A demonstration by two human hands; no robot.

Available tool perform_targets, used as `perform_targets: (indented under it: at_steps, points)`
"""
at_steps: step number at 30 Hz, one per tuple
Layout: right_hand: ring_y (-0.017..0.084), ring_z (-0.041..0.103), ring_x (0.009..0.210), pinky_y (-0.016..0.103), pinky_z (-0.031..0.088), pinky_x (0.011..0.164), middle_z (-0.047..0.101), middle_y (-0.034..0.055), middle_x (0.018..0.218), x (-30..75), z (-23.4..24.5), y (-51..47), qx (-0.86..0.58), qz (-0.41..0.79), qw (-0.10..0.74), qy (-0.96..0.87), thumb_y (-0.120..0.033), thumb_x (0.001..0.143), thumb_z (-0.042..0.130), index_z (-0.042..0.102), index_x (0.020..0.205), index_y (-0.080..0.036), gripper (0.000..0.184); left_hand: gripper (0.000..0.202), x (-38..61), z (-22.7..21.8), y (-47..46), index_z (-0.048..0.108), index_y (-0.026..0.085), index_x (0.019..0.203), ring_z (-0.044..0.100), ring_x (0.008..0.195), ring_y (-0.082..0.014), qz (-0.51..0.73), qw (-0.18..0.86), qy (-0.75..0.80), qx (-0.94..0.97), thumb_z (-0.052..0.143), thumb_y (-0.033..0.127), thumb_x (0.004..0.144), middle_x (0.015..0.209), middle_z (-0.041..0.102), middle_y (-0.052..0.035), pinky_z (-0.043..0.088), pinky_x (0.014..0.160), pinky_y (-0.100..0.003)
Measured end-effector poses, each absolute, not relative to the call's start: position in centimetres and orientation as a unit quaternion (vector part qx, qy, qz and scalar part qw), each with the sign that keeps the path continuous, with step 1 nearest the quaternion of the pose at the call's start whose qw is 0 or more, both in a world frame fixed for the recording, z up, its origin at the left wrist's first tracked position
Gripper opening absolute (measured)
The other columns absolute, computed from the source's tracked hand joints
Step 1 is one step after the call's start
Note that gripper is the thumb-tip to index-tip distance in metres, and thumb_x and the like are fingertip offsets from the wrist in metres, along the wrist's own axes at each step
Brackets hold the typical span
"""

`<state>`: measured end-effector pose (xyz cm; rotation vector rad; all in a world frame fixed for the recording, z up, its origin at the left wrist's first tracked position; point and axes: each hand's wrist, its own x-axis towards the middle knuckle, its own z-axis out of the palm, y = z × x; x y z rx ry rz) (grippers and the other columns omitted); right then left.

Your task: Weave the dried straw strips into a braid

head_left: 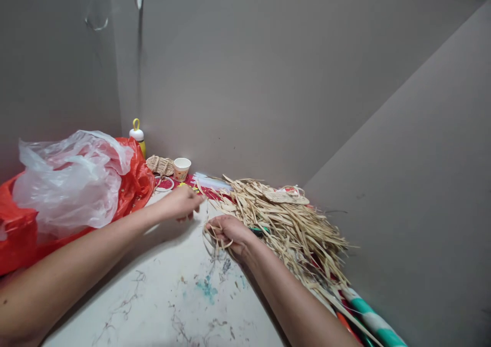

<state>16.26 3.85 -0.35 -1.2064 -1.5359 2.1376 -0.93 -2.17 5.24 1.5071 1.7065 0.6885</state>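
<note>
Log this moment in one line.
left hand: curled, hold unclear; right hand: holding straw; beside right hand: straw pile; beyond left hand: cup

Dim, diffuse light greys the walls point(245, 81), darkest toward the upper left, while the desk point(153, 301) reads brighter. A soft-edged shadow lies on it along the left arm point(95, 257). Pale sheen marks the plastic bag point(76, 183). The left hand point(182, 203) looks slightly blurred; the straw strands point(291, 224) appear soft. Wide-angle distortion stretches both arms toward the edges.
</note>
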Motion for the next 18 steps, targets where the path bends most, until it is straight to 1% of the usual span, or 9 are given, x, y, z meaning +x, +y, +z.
perform_targets:
  at_steps: [2,3,4,5,7,9,11,14,18]
  points:
    - [0.002,0.019,0.033,0.018,0.007,0.036,0.031,-0.0101,0.038,16.3,-0.3,3.8,-0.408,0.734,0.124,-0.528,-0.02,0.061,0.055,0.055,0.061,-0.013,0.008,0.04,-2.4,4.3,-1.0,0.058,0.012,0.061,0.046,0.034,-0.0083,0.321,0.349,0.698,0.536,0.046,0.044,0.082,0.051,0.057,-0.0022,0.035,0.036,-0.02]
    - [0.002,0.018,0.033,0.018,0.007,0.036,0.031,-0.0103,0.038,16.3,-0.2,3.7,-0.407,0.734,0.125,-0.529,-0.021,0.062,0.055,0.055,0.061,-0.013,0.008,0.037,-2.6,3.7,-0.6,0.057,0.012,0.061,0.045,0.033,-0.0077,0.352,0.363,0.699,0.506,0.047,0.04,0.082,0.052,0.058,-0.0022,0.035,0.036,-0.019]
    - [0.002,0.018,0.033,0.018,0.007,0.036,0.03,-0.0106,0.038,16.3,-0.2,3.7,-0.405,0.735,0.126,-0.529,-0.021,0.062,0.056,0.055,0.062,-0.013,0.008,0.031,-2.6,3.1,-0.3,0.057,0.012,0.065,0.048,0.036,-0.0077,0.359,0.379,0.693,0.497,0.048,0.037,0.082,0.055,0.06,-0.0024,0.038,0.038,-0.019]
    - [0.002,0.017,0.033,0.018,0.007,0.036,0.029,-0.011,0.038,16.3,-0.2,3.7,-0.404,0.735,0.126,-0.529,-0.022,0.062,0.057,0.055,0.062,-0.013,0.009,0.026,-2.3,2.4,-0.2,0.056,0.013,0.07,0.053,0.041,-0.0089,0.364,0.404,0.681,0.49,0.049,0.034,0.082,0.059,0.062,-0.0029,0.042,0.042,-0.02]
    - [0.002,0.015,0.034,0.018,0.006,0.035,0.029,-0.0117,0.038,16.4,-0.2,3.7,-0.405,0.734,0.125,-0.531,-0.023,0.062,0.058,0.054,0.063,-0.014,0.009,0.016,-1.1,1.2,-0.4,0.056,0.013,0.074,0.059,0.05,-0.0121,0.371,0.518,0.622,0.455,0.055,0.029,0.076,0.064,0.065,-0.005,0.048,0.049,-0.023]
    - [0.002,0.014,0.034,0.018,0.004,0.035,0.029,-0.0118,0.038,16.4,-0.3,3.7,-0.407,0.73,0.126,-0.534,-0.023,0.062,0.059,0.052,0.062,-0.016,0.01,0.014,0.3,0.4,-0.8,0.058,0.012,0.075,0.06,0.053,-0.0125,0.359,0.584,0.584,0.434,0.062,0.025,0.069,0.064,0.065,-0.0048,0.05,0.052,-0.025]
    - [0.002,0.014,0.034,0.018,0.004,0.035,0.03,-0.0115,0.038,16.5,-0.4,3.7,-0.405,0.727,0.128,-0.539,-0.024,0.062,0.06,0.047,0.059,-0.017,0.014,0.014,1.3,-0.1,-1.2,0.059,0.012,0.072,0.059,0.052,-0.0119,0.36,0.624,0.557,0.414,0.065,0.021,0.063,0.058,0.063,-0.0033,0.051,0.054,-0.025]
    - [0.002,0.017,0.033,0.018,0.006,0.035,0.032,-0.0107,0.038,16.5,-0.3,3.6,-0.4,0.726,0.13,-0.544,-0.025,0.063,0.06,0.044,0.057,-0.018,0.019,0.013,1.7,-0.4,-1.3,0.059,0.011,0.069,0.057,0.049,-0.0105,0.368,0.651,0.535,0.393,0.064,0.019,0.06,0.055,0.061,-0.0027,0.05,0.052,-0.024]
    - [0.002,0.018,0.032,0.019,0.007,0.034,0.033,-0.0104,0.036,16.5,-0.3,3.5,-0.39,0.724,0.129,-0.554,-0.027,0.064,0.062,0.046,0.058,-0.017,0.019,0.009,1.6,-0.5,-1.1,0.059,0.011,0.066,0.055,0.046,-0.0107,0.37,0.634,0.556,0.391,0.059,0.018,0.06,0.054,0.06,-0.003,0.049,0.047,-0.024]
